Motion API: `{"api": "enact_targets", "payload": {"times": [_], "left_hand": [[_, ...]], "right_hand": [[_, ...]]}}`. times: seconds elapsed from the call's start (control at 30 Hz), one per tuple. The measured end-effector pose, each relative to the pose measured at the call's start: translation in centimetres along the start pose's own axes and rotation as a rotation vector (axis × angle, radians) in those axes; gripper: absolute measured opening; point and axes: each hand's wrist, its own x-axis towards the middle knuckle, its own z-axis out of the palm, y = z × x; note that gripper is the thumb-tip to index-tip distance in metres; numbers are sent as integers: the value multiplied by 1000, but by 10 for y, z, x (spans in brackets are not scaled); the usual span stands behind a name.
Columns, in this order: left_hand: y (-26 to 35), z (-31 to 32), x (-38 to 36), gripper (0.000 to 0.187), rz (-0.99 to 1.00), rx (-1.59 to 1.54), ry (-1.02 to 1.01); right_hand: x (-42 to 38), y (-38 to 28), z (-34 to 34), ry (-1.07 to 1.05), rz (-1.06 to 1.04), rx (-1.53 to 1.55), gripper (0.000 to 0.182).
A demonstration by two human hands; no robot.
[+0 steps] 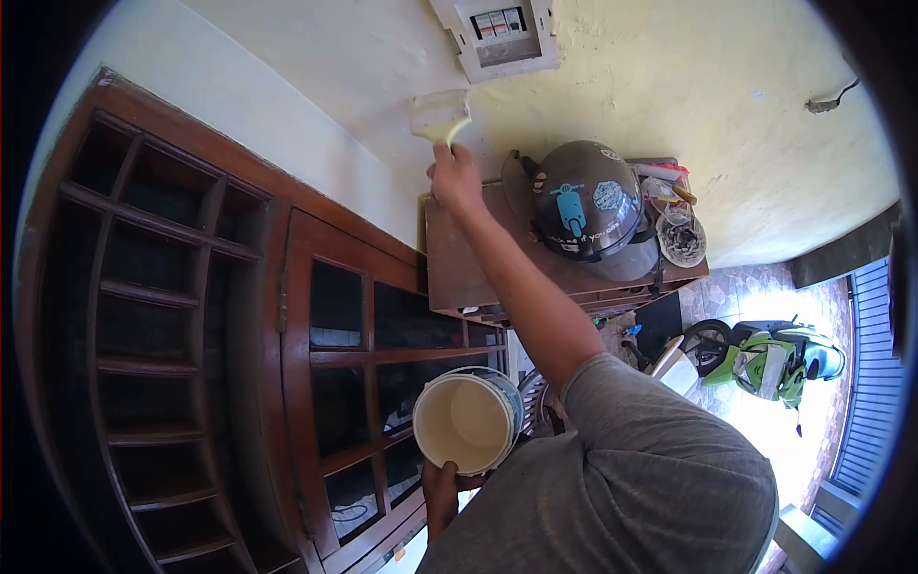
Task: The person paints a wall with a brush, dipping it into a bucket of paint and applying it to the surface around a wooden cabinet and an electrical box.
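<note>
My right hand [456, 179] is closed round the yellow handle of a wide paintbrush [441, 113], its arm stretched out ahead. The brush's pale bristles are against or very close to the wall [612, 77], left of and below a fuse box; contact is hard to tell. Low in the view, my left hand [443, 495] grips a white paint bucket [466, 421] by its lower side, with the thumb near the rim. The bucket is tilted so that its cream-coloured inside shows. Part of the left hand's fingers is hidden beneath it.
A helmet [588, 201] and a clear bowl-like container [681, 236] stand on a wooden cabinet [459, 258] below the wall. A brown door [296, 383] with glass panes is on the left. A green motorbike [765, 368] stands at the right by a gate [865, 383].
</note>
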Motion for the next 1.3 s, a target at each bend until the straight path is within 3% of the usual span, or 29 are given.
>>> {"api": "enact_targets", "payload": {"times": [0.03,0.1,0.23,0.33,0.43,0.57,0.67,0.73,0.83,0.87,0.9,1.0,1.3], "left_hand": [[-1,1,1,57,16,-3,-3],[10,6,-3,58,-2,18,10],[-1,1,1,60,30,-13,27],[-1,1,-3,61,12,-44,49],[-47,-30,18,61,88,68,28],[-7,-6,-1,58,30,-75,50],[-7,-3,-1,56,20,-87,77],[-8,-5,0,55,-16,-99,89],[-10,-2,-1,56,50,-132,99],[-31,-10,13,57,172,-57,89],[-55,-15,16,56,140,-94,84],[-17,2,0,53,32,-189,100],[-18,18,-3,60,-59,-132,178]], "right_hand": [[5,25,-4,-4,-6,-1,29],[21,101,-18,85,-28,-295,49],[-3,138,-64,-124,-36,-848,41],[-31,144,-90,-189,-170,-991,35],[-32,117,-105,-372,-110,-1197,32],[-12,69,-98,-449,-207,-1413,31],[14,44,-86,-538,-354,-1484,29],[39,36,-83,-672,-703,-1640,26],[74,4,-80,-893,-842,-1844,26],[84,-8,-79,-924,-861,-1862,26],[93,-20,-78,-999,-835,-1889,28],[122,-35,-84,-1142,-833,-1943,30],[136,-54,-59,-1316,-896,-2175,29]]}}
